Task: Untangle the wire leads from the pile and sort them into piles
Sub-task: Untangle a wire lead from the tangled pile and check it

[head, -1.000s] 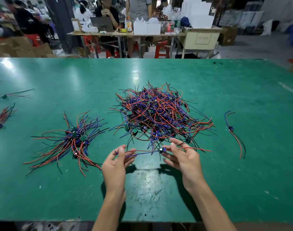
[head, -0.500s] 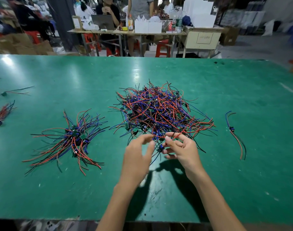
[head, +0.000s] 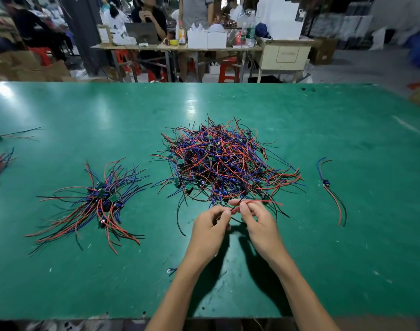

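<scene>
A big tangled pile of red, blue and black wire leads (head: 225,163) lies in the middle of the green table (head: 347,259). My left hand (head: 210,226) and my right hand (head: 258,223) meet at the pile's near edge, fingers curled. Both pinch a red lead (head: 256,201) that runs right from my fingertips. A sorted pile of leads (head: 94,204) lies spread out to the left. One single lead (head: 331,189) lies alone to the right of the big pile.
More leads lie at the table's far left edge (head: 0,163), with a lone one (head: 15,134) behind them. A small bit of wire (head: 172,270) sits beside my left forearm. Beyond the table stand people, benches, red stools and boxes.
My hands let the earlier stretched lead go, came together at the pile's near edge, and now pinch a red lead there. The camera tilted slightly.
</scene>
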Demonstrator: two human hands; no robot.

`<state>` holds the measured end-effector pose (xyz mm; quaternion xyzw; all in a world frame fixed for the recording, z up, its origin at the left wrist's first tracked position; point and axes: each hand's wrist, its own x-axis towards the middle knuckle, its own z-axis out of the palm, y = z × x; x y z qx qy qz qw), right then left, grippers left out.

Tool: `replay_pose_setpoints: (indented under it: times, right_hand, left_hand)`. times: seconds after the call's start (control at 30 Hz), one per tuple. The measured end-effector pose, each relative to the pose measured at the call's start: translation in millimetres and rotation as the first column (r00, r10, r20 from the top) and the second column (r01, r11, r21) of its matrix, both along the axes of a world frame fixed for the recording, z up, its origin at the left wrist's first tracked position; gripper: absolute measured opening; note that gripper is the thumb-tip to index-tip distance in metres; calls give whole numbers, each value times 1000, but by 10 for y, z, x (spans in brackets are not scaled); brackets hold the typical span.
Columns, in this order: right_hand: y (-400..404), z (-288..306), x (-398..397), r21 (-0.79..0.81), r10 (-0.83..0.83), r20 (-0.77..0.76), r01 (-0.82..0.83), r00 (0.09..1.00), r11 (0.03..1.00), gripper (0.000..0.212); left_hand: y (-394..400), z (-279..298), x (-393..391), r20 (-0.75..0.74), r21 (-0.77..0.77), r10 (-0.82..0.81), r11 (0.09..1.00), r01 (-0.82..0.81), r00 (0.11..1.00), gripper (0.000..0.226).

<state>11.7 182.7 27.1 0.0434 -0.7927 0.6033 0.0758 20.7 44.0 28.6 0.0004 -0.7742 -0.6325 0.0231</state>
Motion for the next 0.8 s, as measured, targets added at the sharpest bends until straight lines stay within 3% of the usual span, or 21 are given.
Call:
replay_pose_setpoints:
  times: [0.23, 0.5, 0.8]
  right_hand:
    - [-180, -92, 120, 45, -88, -21, 89, 996, 995, 26]
    - [-226, -75, 121, -53, -173, 118, 180, 978, 982, 20]
    - [-295, 27, 8, -4, -302, 188, 308, 935, 951, 28]
  left_hand:
    - [54, -74, 48, -73, 99, 52, 994, -45, 996, 17]
    - [29, -165, 95, -27, 238, 39, 971, -32, 999, 16]
    - [56, -130, 126, -59, 152, -22, 988, 30, 998, 32]
